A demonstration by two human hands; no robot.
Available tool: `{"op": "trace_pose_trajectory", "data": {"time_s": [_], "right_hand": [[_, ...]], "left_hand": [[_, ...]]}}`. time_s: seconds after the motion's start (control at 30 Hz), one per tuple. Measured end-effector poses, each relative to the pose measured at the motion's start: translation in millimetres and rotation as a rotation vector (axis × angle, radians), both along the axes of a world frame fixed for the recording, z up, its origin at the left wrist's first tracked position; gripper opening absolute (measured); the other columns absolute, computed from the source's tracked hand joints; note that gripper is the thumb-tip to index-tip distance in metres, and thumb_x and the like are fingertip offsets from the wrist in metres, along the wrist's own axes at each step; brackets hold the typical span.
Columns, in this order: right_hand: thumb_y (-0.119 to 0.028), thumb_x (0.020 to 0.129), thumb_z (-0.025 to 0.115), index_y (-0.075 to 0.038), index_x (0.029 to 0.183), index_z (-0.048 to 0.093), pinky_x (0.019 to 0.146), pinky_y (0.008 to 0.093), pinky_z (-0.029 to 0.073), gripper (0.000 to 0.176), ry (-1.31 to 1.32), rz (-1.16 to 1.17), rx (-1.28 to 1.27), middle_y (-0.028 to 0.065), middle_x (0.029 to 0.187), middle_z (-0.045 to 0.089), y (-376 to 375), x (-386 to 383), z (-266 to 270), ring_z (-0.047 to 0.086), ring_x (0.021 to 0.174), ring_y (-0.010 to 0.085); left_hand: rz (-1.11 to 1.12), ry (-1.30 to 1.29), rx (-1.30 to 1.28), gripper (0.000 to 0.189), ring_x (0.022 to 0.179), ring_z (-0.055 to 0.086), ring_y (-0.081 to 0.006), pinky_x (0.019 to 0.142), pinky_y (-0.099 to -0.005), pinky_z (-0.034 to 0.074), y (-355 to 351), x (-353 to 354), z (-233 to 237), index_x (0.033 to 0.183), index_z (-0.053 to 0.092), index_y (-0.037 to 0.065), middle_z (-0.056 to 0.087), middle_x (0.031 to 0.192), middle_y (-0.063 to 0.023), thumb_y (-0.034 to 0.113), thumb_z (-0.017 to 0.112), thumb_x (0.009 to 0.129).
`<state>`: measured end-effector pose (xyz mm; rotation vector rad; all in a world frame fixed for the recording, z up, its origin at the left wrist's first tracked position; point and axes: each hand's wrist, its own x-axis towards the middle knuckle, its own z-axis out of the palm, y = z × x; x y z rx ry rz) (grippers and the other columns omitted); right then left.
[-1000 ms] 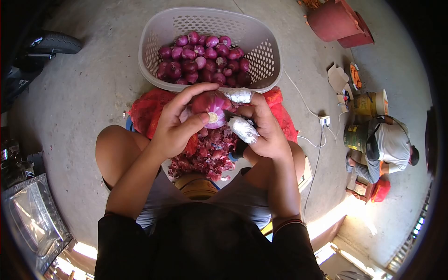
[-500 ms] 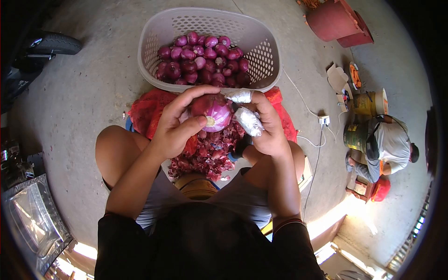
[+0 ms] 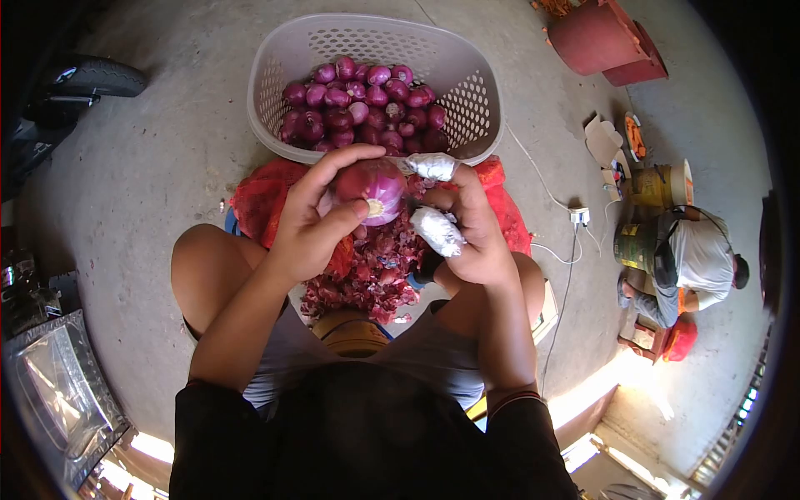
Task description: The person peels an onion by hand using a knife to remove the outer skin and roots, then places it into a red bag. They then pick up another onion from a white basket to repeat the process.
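My left hand is wrapped round a large red onion, its thumb beside the pale root end, which faces me. Just to the right is my right hand, its thumb and index finger covered in silver foil. Its other fingers are curled; a small dark shape shows by them, but I cannot make out what they hold. Below both hands lies a heap of red onion skins. Beyond them, a grey plastic basket holds many purple onions.
Red mesh sacking lies between my legs and the basket. White cables run along the floor to a socket block. At the right a person bends beside buckets. A red tub stands far right, a tyre left.
The onion and my left hand have shifted slightly up and to the left. My right thumb has moved a little left and down, and the gap between it and the onion has widened.
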<state>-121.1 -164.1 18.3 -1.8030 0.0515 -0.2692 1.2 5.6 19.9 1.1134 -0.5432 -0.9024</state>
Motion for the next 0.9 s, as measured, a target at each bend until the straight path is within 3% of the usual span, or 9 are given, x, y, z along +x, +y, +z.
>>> {"op": "trace_pose_trajectory", "data": {"time_s": [0.1,0.2,0.3,0.4,0.5,0.6,0.9], "right_hand": [[-0.005,0.08,0.062,-0.004,0.124,0.036,0.074,0.0295,0.044,0.051,0.026,0.002,-0.058,0.0131,0.088,0.062,0,0,-1,0.062,0.083,0.0223],[-0.005,0.078,0.062,-0.005,0.122,0.038,0.073,0.0308,0.045,0.05,0.028,0.007,-0.079,0.0146,0.089,0.063,-2,2,-2,0.063,0.086,0.0259],[-0.002,0.077,0.06,-0.006,0.119,0.041,0.074,0.0325,0.046,0.046,0.004,0.005,-0.114,0.0152,0.092,0.063,-3,3,-6,0.063,0.088,0.0289],[0.0,0.075,0.06,-0.006,0.115,0.044,0.074,0.0344,0.047,0.043,-0.021,-0.012,-0.139,0.0146,0.094,0.063,0,5,-4,0.063,0.088,0.0313],[0.001,0.073,0.06,-0.005,0.112,0.047,0.074,0.0354,0.047,0.042,-0.033,-0.026,-0.23,0.0137,0.095,0.062,1,5,-8,0.062,0.087,0.0325],[0.0,0.072,0.062,-0.005,0.11,0.049,0.075,0.0354,0.048,0.041,-0.008,-0.043,-0.231,0.0137,0.097,0.061,1,3,-9,0.062,0.087,0.0328],[0.004,0.078,0.059,-0.003,0.11,0.051,0.078,0.0285,0.045,0.034,-0.045,-0.063,-0.012,0.0091,0.096,0.058,4,6,-5,0.059,0.088,0.019]], "left_hand": [[0.057,-0.188,-0.054,0.048,0.102,0.054,-0.0184,0.089,-0.0307,0.042,-5,-4,-8,0.124,0.048,0.001,0.055,0.113,-0.0112,0.003,0.058,0.077],[0.033,-0.63,-0.107,0.048,0.103,0.053,-0.0165,0.089,-0.0281,0.042,-6,5,-19,0.127,0.042,-0.003,0.049,0.12,-0.0129,0.002,0.055,0.081],[0.111,-0.541,-0.122,0.044,0.105,0.053,-0.0223,0.092,-0.032,0.038,-10,0,-18,0.118,0.052,0.0,0.055,0.113,-0.0132,0.005,0.062,0.075],[0.135,-0.51,-0.189,0.042,0.102,0.053,-0.0201,0.091,-0.0299,0.039,-12,-2,-20,0.113,0.053,-0.001,0.055,0.11,-0.0123,0.004,0.065,0.073],[0.204,-0.292,-0.074,0.04,0.1,0.054,-0.018,0.089,-0.0288,0.04,-15,-14,-25,0.108,0.054,0.0,0.055,0.107,-0.011,0.002,0.068,0.071],[0.259,-0.2,-0.12,0.04,0.098,0.053,-0.0164,0.087,-0.0284,0.042,-17,-17,-23,0.106,0.053,0.0,0.055,0.105,-0.0102,0.002,0.069,0.07],[0.292,-0.699,-0.134,0.048,0.098,0.055,-0.023,0.086,-0.0326,0.043,-15,-3,-22,0.105,0.056,0.003,0.056,0.104,-0.0115,0.002,0.073,0.06]]}}
